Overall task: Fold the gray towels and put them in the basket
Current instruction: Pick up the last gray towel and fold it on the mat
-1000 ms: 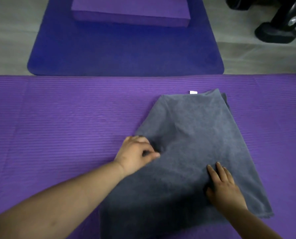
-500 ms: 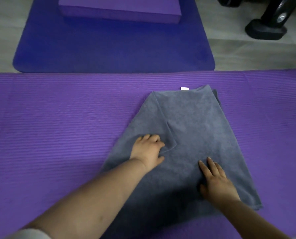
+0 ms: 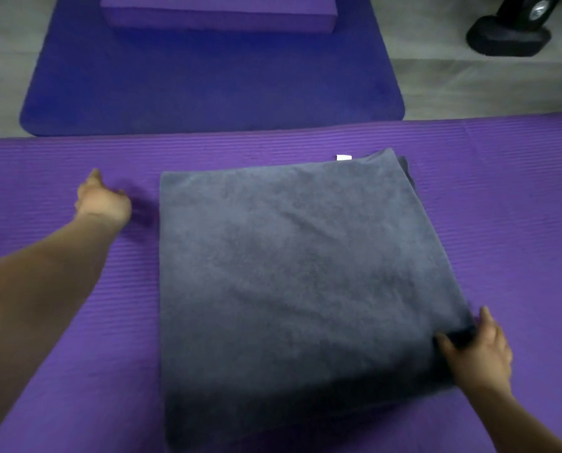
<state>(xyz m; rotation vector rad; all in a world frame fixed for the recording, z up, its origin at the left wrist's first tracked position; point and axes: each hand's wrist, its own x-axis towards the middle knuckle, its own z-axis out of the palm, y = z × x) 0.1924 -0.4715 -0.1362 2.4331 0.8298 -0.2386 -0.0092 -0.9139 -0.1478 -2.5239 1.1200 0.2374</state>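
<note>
Purple mat (image 3: pixel 77 322) fills my view. The gray towel (image 3: pixel 289 273) lies flat on it, right of centre, folded to a rough rectangle with its long axis running away from me. My right hand (image 3: pixel 476 351) pinches its near right corner, thumb on top. My left hand (image 3: pixel 101 199) is out beside the far left corner, clear of the cloth. Blur hides its fingers, so I cannot tell how they are set. I judge the right hand leads the next fold. No basket shows.
</note>
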